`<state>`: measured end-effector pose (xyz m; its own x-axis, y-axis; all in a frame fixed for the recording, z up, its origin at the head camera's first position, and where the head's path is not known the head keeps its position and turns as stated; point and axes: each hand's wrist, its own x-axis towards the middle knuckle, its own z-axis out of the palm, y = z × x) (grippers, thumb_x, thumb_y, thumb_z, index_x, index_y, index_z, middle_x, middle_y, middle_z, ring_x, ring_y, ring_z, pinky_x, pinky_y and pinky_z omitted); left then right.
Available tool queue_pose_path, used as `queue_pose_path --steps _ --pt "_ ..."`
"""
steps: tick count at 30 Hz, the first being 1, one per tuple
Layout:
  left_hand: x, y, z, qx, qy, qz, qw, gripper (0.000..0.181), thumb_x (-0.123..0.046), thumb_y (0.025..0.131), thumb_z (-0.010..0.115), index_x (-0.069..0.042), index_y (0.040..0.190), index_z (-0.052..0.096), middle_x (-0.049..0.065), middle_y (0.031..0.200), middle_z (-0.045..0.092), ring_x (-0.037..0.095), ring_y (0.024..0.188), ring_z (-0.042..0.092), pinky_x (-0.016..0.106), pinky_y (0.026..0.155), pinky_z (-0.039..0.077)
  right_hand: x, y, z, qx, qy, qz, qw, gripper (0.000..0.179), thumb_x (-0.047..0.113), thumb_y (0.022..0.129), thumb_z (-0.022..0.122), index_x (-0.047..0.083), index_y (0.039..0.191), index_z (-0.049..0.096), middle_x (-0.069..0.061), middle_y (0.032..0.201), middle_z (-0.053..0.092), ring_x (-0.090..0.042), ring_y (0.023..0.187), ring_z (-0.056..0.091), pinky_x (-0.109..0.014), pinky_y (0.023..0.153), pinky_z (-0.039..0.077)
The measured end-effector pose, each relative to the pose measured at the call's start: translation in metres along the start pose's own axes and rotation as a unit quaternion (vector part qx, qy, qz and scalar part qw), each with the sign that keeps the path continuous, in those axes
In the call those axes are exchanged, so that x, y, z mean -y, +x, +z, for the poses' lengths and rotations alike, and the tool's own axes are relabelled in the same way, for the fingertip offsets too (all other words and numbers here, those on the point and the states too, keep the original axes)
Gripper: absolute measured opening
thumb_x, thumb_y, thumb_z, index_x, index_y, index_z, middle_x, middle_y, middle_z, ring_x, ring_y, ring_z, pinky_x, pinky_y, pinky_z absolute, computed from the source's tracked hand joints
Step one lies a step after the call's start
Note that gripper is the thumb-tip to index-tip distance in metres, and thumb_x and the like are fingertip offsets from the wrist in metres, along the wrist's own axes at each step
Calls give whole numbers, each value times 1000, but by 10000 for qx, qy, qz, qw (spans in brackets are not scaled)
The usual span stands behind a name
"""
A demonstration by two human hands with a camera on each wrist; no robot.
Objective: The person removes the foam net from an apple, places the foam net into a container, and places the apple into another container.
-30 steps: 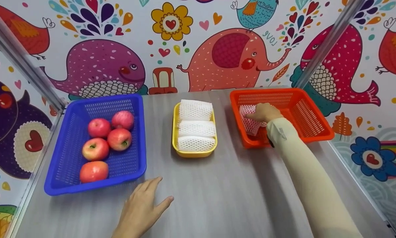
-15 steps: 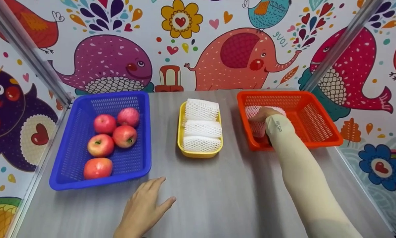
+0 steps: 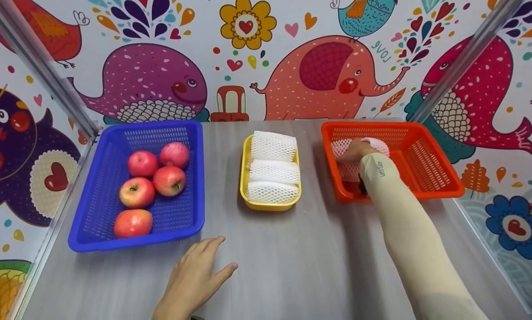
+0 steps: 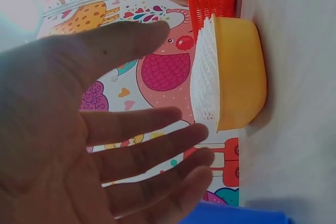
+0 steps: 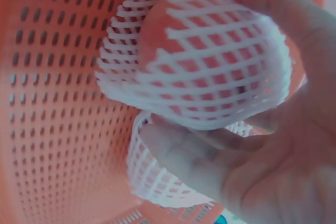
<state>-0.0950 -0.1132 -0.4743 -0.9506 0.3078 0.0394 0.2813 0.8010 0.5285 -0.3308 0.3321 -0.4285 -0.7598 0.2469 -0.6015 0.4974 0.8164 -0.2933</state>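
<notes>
My right hand (image 3: 356, 150) is down inside the orange basket (image 3: 430, 171). In the right wrist view it holds an apple (image 5: 215, 72) in a white foam net, thumb on one side and fingers on the other. A second foam net (image 5: 160, 179) shows behind those fingertips; its contents are mostly hidden. The head view shows foam netting on both sides of that hand, and I cannot tell which piece it holds. My left hand (image 3: 192, 273) hovers near the blue basket (image 3: 199, 195), fingers apart and holding nothing. Several bare apples (image 3: 137, 192) lie in the blue basket.
Between the baskets stands a small yellow tray (image 3: 270, 206) with several white foam nets (image 3: 273, 171) lying in it. Grey tabletop (image 3: 266, 258) stretches in front. Printed walls and metal posts (image 3: 457, 62) close off the back and sides.
The head view has shifted, so the scene sits a little farther right. Pale netting has come into sight beyond my right hand, which remains in the orange basket. The left hand keeps its pose.
</notes>
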Motion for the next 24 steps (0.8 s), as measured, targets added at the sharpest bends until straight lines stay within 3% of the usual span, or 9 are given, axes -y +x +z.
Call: queue_pose_path --steps 4,7,12,16,24 --pt "0 0 1 -181 51 65 9998 57 -39 82 81 -7 126 66 9 122 66 32 113 61 54 91 50 -1 -4 -9 -61 -525 -355 9980 96 55 65 88 7 136 44 -17 125 56 -36 111 54 -55 88 53" --pt "0 1 0 -196 55 84 9998 56 -40 82 81 -8 126 66 9 121 67 32 112 61 54 90 50 2 -12 -19 -292 -870 -734 9931 96 51 69 87 4 139 40 -22 127 48 -39 112 49 -58 89 52" --pt "-3 1 0 -112 30 78 9999 57 -41 82 81 -9 127 66 8 121 66 32 111 61 54 89 51 0 -32 -26 -672 -1199 -1452 9798 103 46 74 86 1 146 29 -24 129 31 -43 115 40 -62 95 47" --pt "-5 0 0 -10 9 62 10000 57 -41 82 81 -9 127 65 8 121 66 32 111 61 55 89 50 -11 -53 -19 -893 -1269 -1989 9677 102 41 73 88 4 148 30 -23 129 28 -43 114 42 -62 94 47" --pt "-7 1 0 61 -79 27 9999 57 -42 83 80 -11 127 65 7 122 66 31 112 61 56 89 50 -23 -106 1 -1798 -1637 -3285 9127 85 28 71 88 2 136 38 -22 123 44 -38 113 39 -56 90 49"
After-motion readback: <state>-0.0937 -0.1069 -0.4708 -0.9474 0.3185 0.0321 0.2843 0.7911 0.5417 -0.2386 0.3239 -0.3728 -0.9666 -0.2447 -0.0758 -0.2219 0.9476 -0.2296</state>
